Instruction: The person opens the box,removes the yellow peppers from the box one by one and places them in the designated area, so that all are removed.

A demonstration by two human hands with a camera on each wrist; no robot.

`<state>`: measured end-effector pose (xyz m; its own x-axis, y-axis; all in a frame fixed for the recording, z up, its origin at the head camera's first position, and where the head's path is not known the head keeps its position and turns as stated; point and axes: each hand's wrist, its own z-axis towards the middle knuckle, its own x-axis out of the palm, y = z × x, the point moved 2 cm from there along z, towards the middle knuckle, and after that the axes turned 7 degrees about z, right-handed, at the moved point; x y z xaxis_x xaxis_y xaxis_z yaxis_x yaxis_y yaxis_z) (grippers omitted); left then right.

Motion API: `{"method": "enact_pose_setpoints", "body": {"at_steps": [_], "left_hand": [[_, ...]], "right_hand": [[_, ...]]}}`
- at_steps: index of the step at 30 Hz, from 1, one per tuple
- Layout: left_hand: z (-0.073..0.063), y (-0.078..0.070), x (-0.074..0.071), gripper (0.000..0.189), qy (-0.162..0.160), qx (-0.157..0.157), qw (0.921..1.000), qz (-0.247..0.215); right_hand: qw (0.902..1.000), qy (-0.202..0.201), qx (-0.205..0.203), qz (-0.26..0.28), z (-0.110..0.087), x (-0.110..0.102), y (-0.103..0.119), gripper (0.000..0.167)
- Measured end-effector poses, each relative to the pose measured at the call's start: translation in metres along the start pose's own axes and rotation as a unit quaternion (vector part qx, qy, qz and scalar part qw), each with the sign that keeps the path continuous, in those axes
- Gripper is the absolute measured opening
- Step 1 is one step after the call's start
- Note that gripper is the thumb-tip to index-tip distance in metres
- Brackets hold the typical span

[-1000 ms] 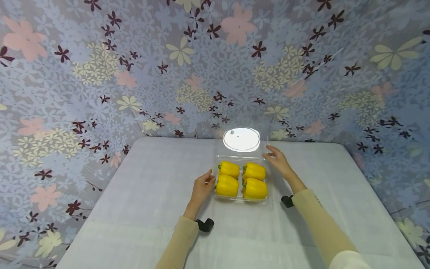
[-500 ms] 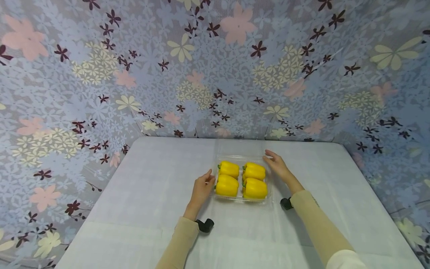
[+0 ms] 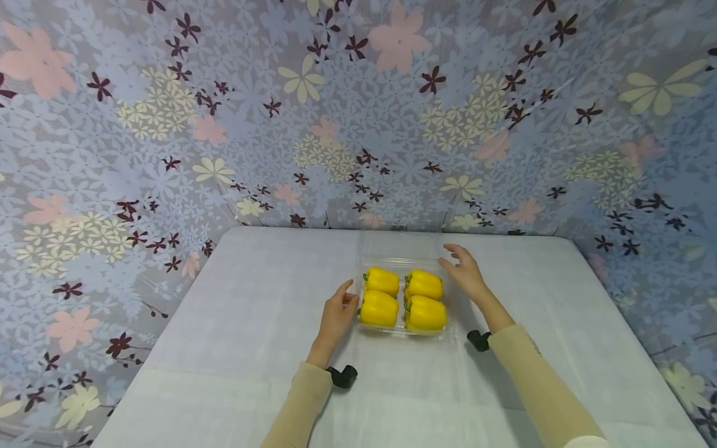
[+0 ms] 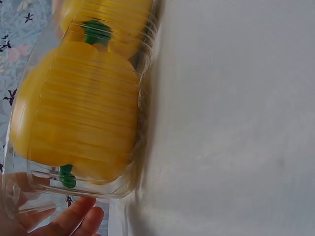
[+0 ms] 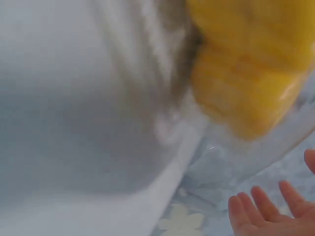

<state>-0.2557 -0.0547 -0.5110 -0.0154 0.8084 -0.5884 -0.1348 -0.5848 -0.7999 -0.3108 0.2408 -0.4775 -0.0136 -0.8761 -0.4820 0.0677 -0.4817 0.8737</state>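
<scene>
Clear plastic box (image 3: 401,331) of four yellow peppers (image 3: 426,313), lid (image 3: 400,245) folded back, sits mid-frame between left hand (image 3: 337,311) and right hand (image 3: 465,271), fingers loosely apart, apparently at the lid-handling step, the next move likely calling for a light pinch.

Glossy, ribbed plastic container (image 3: 401,331)

I'm in a draped nook; what kind of room, I cannot tell. Beneath my fingers (image 4: 72,214) spreads a pale-covered tabletop (image 3: 269,280); beyond them and to either side rises a flower-printed backdrop (image 3: 358,124).
</scene>
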Motion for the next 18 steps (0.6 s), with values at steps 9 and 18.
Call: {"method": "enact_pose_setpoints", "body": {"at_steps": [9,18], "left_hand": [[-0.001,0.0,0.001,0.044,0.005,0.001,1.0,-0.008],[-0.001,-0.001,0.001,0.044,0.008,-0.004,1.0,-0.004]], "right_hand": [[0.9902,0.062,-0.089,-0.088,-0.028,0.022,0.026,0.053],[0.9867,0.073,-0.079,-0.122,-0.032,0.032,0.019,0.057]]}}
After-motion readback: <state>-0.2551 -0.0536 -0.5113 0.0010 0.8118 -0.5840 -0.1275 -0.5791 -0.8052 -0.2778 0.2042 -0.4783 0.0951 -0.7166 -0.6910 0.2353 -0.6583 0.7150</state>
